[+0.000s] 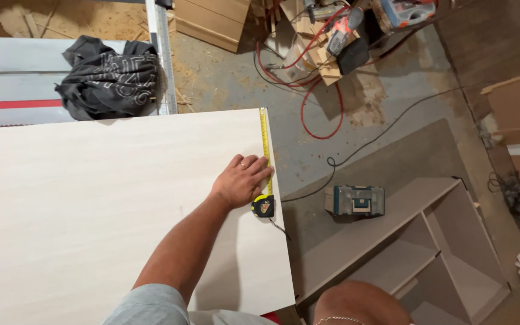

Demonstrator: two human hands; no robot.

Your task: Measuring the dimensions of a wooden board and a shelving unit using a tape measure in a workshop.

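Observation:
My left hand (pixel 241 180) lies palm down at the right edge of a large pale wood panel (pixel 91 210). Its fingers press the yellow blade of a tape measure (pixel 265 141) that runs along that edge up to the panel's far corner. The yellow and black tape case (pixel 263 206) sits just below my thumb, with a short strap hanging off the edge. A ring shows on one finger. Of my right arm only a forearm with a thin chain (pixel 356 304) shows at the bottom; the hand itself is out of frame.
A dark crumpled garment (pixel 109 78) lies on a grey saw table behind the panel. On the dusty floor are red and black cables (pixel 317 114), a small teal box-shaped tool (pixel 354 200), an open cabinet carcass (pixel 416 253), power tools and wood offcuts.

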